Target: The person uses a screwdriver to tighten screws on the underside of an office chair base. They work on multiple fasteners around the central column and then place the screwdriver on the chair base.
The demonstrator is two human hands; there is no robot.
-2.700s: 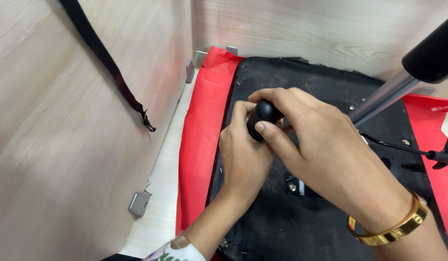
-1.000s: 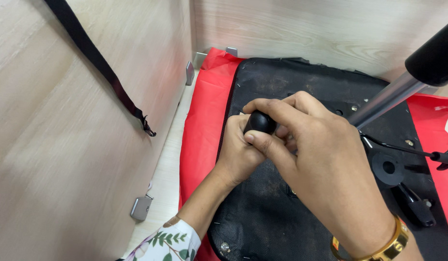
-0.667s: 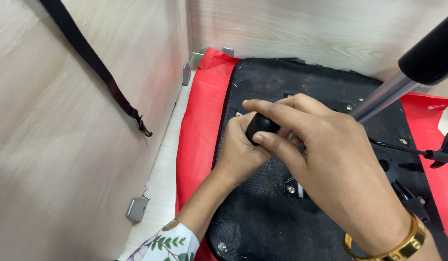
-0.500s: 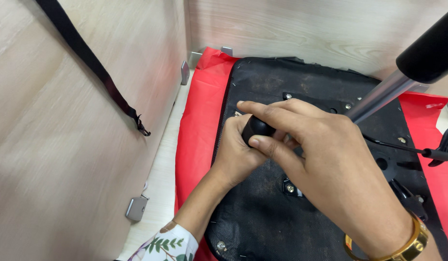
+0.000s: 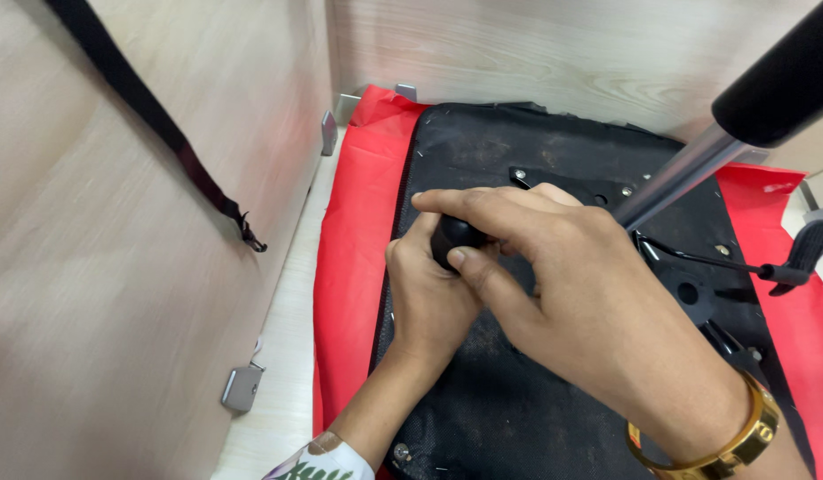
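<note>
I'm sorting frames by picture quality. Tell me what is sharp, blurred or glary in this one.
Head view: even, soft light with no hard shadows; both hands, left hand and right hand, and the black knob look fairly sharp; the wooden panel at left is smeared; slight sheen on the metal tube.

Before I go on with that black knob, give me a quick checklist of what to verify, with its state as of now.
1. Right hand on the black knob: ok, thumb and forefinger pinch it.
2. Left hand bracing beneath the knob: ok, it sits against the black seat underside.
3. Seat underside lying flat on the red sheet: ok.
4. What the knob is fixed to, and how far it is seated: cannot tell, the hands hide it.
5. Silver column clear of the right hand: ok, it slants up beside the hand without touching.
6. Black lever clear of both hands: ok, it lies off to the right.
</note>
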